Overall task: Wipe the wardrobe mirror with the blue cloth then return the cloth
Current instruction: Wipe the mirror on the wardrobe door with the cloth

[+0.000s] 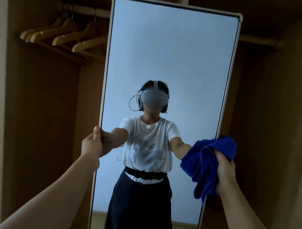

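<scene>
1. The left hand (92,143) grips the pale frame of the wardrobe mirror (170,59) at about 9 o'clock, probably to steady the tall panel against wiping pressure.
2. The right hand (224,169) clutches the bunched blue cloth (204,160) at the mirror's 3 o'clock edge (plush, thick folds), seemingly against the glass and frame.
3. The glass is smooth and rectangular; curved wooden hangers (66,34) hang on a rail at 10 o'clock.

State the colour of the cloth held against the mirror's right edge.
Deep blue cloth, clearest in the head view.
</scene>
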The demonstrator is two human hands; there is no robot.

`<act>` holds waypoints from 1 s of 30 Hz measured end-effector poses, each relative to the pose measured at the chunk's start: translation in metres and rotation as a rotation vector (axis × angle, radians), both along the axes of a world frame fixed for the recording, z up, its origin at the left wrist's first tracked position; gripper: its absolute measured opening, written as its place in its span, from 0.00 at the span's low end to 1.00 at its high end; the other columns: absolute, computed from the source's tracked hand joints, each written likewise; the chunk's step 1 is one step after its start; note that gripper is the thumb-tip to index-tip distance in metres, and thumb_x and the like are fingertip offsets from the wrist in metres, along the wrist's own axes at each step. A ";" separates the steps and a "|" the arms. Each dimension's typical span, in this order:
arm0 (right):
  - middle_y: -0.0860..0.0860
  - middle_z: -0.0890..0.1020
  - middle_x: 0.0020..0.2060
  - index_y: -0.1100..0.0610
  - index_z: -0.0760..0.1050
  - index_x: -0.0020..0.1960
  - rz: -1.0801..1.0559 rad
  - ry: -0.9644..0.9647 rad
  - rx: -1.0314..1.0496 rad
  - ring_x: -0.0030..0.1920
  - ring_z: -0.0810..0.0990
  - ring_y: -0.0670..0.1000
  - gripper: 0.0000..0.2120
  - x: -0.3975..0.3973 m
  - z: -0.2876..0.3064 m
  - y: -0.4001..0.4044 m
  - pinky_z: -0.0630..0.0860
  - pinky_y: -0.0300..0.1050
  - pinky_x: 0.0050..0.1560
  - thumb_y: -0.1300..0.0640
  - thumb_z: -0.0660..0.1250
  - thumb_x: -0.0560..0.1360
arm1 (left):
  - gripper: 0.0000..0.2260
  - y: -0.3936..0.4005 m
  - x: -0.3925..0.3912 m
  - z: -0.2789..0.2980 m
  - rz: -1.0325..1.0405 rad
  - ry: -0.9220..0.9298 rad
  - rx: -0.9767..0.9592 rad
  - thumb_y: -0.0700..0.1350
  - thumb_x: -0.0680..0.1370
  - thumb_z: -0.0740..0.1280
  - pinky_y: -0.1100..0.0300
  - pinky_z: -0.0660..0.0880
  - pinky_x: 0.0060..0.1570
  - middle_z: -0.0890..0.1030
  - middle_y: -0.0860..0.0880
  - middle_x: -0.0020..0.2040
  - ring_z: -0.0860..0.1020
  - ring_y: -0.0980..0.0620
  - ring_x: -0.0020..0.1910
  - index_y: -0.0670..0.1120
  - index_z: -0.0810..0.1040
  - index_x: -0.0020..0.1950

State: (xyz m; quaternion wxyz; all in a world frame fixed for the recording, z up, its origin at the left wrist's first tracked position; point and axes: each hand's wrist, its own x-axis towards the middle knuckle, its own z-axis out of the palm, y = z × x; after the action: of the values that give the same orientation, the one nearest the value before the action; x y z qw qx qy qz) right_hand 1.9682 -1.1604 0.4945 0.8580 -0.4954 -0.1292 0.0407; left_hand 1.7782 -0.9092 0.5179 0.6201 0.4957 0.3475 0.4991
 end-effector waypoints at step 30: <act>0.59 0.80 0.52 0.58 0.73 0.62 0.037 0.007 -0.157 0.50 0.79 0.61 0.20 0.055 -0.004 0.018 0.76 0.55 0.50 0.60 0.71 0.71 | 0.23 0.035 0.041 -0.003 -0.024 0.010 -0.003 0.57 0.81 0.54 0.53 0.69 0.54 0.77 0.41 0.61 0.74 0.40 0.61 0.42 0.74 0.65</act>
State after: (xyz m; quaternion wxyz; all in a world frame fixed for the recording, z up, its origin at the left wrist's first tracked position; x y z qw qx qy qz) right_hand 2.0236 -1.1426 0.4908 0.8162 -0.5584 -0.1319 0.0684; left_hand 1.8194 -0.8745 0.5149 0.6248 0.5015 0.3454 0.4888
